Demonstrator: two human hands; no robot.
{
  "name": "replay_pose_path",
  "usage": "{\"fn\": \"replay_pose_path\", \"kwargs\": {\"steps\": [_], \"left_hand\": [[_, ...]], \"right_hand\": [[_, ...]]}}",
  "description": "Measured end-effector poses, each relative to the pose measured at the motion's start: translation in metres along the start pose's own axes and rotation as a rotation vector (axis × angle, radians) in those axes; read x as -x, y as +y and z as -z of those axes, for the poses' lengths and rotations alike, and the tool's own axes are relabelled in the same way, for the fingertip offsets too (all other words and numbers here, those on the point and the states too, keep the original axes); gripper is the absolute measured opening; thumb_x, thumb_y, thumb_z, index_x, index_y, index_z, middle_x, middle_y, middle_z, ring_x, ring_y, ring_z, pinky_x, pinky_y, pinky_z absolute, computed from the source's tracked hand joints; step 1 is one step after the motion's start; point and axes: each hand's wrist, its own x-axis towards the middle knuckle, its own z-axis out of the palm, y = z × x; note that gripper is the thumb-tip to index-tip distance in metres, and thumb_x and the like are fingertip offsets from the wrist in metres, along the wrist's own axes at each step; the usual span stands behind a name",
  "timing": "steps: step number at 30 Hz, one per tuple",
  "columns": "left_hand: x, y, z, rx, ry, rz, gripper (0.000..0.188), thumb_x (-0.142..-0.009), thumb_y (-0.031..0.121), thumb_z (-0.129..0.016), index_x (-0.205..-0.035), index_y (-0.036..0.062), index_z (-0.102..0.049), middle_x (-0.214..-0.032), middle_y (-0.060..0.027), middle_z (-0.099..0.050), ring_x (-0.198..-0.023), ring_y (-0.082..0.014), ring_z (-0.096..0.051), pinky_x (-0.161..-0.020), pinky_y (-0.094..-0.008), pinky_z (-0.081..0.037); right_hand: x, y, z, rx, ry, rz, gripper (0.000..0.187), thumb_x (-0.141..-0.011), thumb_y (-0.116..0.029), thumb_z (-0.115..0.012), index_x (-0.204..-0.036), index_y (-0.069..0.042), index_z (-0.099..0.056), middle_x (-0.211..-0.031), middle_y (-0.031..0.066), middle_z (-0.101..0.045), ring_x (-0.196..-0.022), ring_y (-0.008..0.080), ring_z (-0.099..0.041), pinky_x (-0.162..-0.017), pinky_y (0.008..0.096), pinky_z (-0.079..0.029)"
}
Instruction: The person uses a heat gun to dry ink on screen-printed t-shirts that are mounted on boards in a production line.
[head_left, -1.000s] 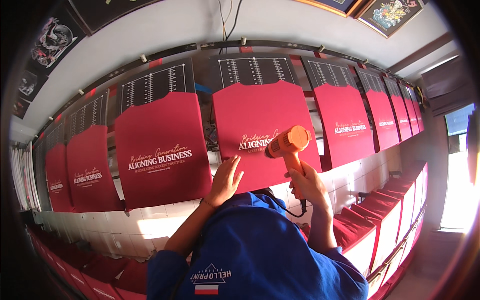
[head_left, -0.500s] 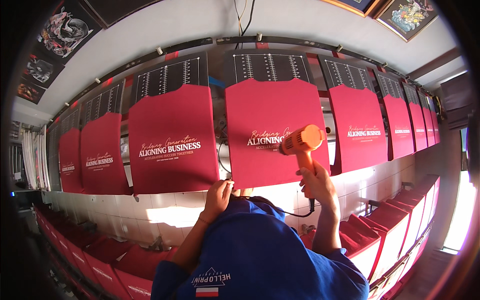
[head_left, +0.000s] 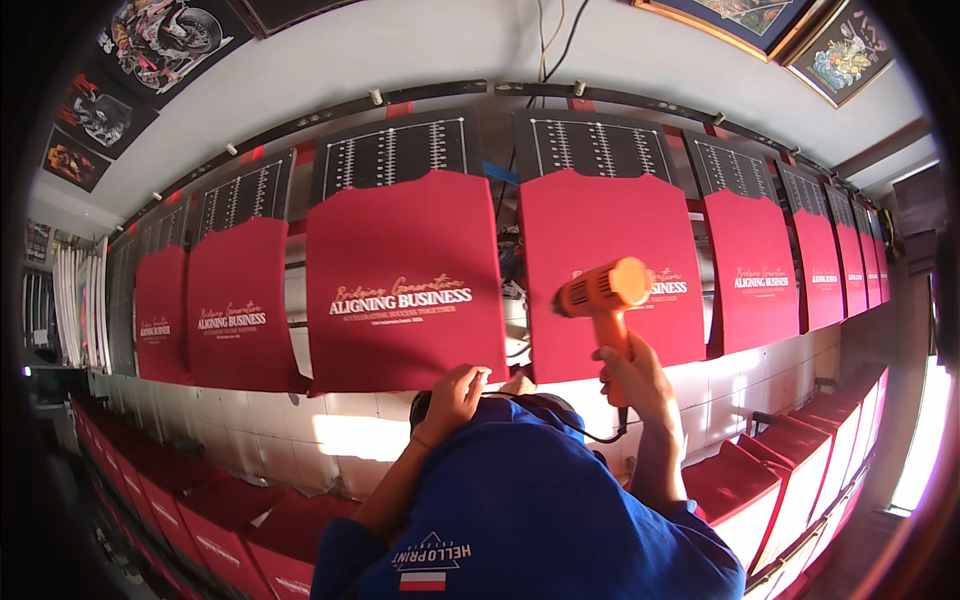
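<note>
My right hand (head_left: 640, 378) grips the handle of an orange heat gun (head_left: 606, 290) with a dark nozzle that points left. The gun is in front of a red T-shirt (head_left: 610, 225) stretched on a black board and covers part of its white and gold print. My left hand (head_left: 455, 400) is by the lower edge of the neighbouring red T-shirt (head_left: 400, 240), fingers curled together. Whatever those fingertips may hold is hidden. A black cord (head_left: 590, 436) runs from the gun's handle toward my body.
More red T-shirts on black boards (head_left: 395, 150) stand in a row to both sides. Behind me, a second row of red shirts (head_left: 790, 455) lines the lower right and lower left. Framed pictures (head_left: 845, 55) hang on the wall. White panels (head_left: 90, 300) stand at far left.
The boards have shifted right in view. Relative to the shirts, the heat gun has moved left across the print, and my left hand has moved from the gap onto the left shirt's lower edge.
</note>
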Motion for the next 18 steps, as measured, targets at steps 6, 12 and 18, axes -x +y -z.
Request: {"fn": "replay_pose_path", "kwargs": {"steps": [6,12,18], "left_hand": [[0.015,-0.054,0.103,0.027,0.058,0.055,0.015,-0.1,0.008,-0.054,-0.104,-0.0001,-0.067,-0.091,-0.0167,-0.07,-0.082,-0.0317,-0.069,-0.073,-0.0379,-0.054],[0.034,-0.135,0.22,-0.008,0.288,0.049,0.019,-0.102,0.012,-0.053,-0.101,-0.001,-0.067,-0.081,-0.0146,-0.068,-0.074,-0.0265,-0.069,-0.069,-0.0372,-0.054],[0.062,-0.181,0.294,-0.055,0.524,0.202,0.028,-0.105,0.017,-0.048,-0.099,-0.0034,-0.067,-0.074,-0.0101,-0.065,-0.068,-0.0172,-0.062,-0.065,-0.0319,-0.05]], "right_hand": [[-0.012,-0.03,-0.121,-0.075,-0.192,0.153,0.034,-0.101,-0.024,-0.058,-0.123,0.0,-0.057,-0.094,0.0055,-0.066,-0.067,0.0098,-0.06,-0.057,0.0264,-0.053],[-0.002,-0.058,-0.19,0.002,0.082,0.056,0.025,-0.098,-0.021,-0.06,-0.114,-0.001,-0.06,-0.08,0.0055,-0.063,-0.06,0.0101,-0.059,-0.049,0.0247,-0.048],[0.004,-0.066,-0.208,0.019,0.17,0.044,0.022,-0.095,-0.022,-0.062,-0.106,-0.003,-0.06,-0.073,0.0061,-0.06,-0.056,0.0111,-0.059,-0.046,0.0253,-0.048]]}}
